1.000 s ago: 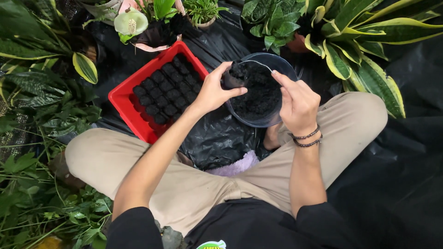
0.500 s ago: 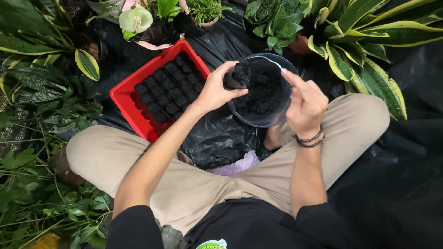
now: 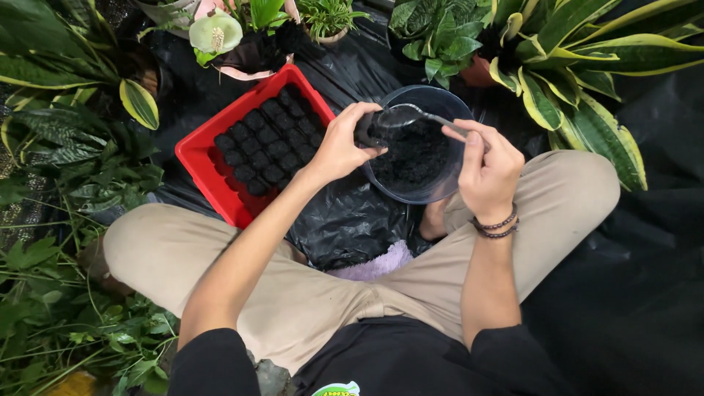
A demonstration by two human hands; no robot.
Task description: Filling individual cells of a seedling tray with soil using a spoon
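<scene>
Left grip (image 3: 339,147) round pot (image 3: 364,130) (small), spoon (image 3: 411,115) above

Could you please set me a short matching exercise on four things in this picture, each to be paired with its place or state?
Things:
1. spoon
2. small pot
3. red tray
4. bowl

Places or states:
a. held in the left hand
b. holds rows of dark, soil-filled pots, beside the left knee
c. held in the right hand, its tip over the small pot
d. partly filled with dark soil, in front of the crossed legs

Pairs: 1-c, 2-a, 3-b, 4-d
</scene>
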